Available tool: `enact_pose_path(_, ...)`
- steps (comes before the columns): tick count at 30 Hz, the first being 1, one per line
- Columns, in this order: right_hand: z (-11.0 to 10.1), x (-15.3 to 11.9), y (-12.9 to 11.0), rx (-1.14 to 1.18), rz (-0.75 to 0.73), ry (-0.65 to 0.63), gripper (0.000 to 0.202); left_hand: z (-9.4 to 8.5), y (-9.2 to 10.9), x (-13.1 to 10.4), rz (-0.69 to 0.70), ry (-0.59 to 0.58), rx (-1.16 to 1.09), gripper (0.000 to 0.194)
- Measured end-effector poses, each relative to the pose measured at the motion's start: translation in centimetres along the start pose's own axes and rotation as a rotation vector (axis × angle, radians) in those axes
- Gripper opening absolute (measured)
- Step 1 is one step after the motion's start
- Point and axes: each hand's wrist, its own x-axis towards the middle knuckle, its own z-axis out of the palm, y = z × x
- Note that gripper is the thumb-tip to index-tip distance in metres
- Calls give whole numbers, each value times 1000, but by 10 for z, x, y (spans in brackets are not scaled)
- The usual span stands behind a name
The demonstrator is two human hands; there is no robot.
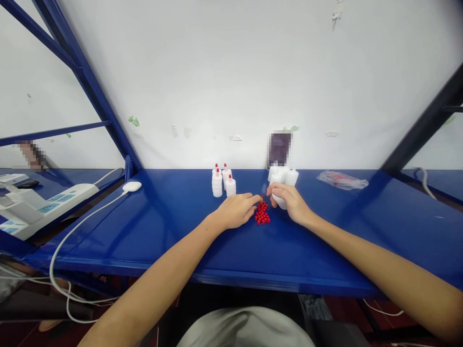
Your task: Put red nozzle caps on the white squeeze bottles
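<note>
My left hand [237, 210] rests on the blue table [173, 231], its fingertips reaching the top of a small pile of red caps [262, 214]. My right hand [291, 201] grips a white uncapped bottle [279, 200] just right of that pile. Behind the left hand stand three white bottles with red caps [222, 180]. A cluster of uncapped white bottles [284, 175] stands behind the right hand, near the wall.
A clear plastic bag [342, 180] lies at the back right. A white puck with a cable [132, 186] sits at the left, beyond it white power strips [43, 205]. Blue frame struts [90, 82] rise at left, a dark one [423, 125] at right.
</note>
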Motion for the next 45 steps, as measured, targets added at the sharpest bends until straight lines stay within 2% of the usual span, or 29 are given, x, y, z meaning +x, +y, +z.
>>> enact_pose_path(5, 0, 1, 1, -25, -15, -31, 35, -1, -1, 1, -26, -5, -22, 20)
enact_pose_path(12, -2, -1, 1, -112, -60, -76, 28, -6, 0, 0, -31, -41, 46, 17)
enact_pose_path(14, -3, -2, 1, -125, -71, -76, 25, -9, 2, -1, -41, 13, 47, 18)
enact_pose_path(19, -4, -3, 0, -220, -113, -91, 28, -17, 12, -1, -21, 262, -38, 22)
enact_pose_path(26, -3, -7, -4, -199, -187, -209, 42, -13, 22, -1, 176, 347, -9, 24)
enact_pose_path(35, -2, -6, -8, -249, -169, -258, 51, -11, 25, -1, 132, 295, -112, 21)
enact_pose_path(41, -2, -6, -8, -185, -202, -284, 44, -9, 27, 0, 79, 225, -133, 18)
enact_pose_path(45, -1, -6, -3, -166, -164, -286, 42, -8, 25, 0, 58, 185, -188, 19)
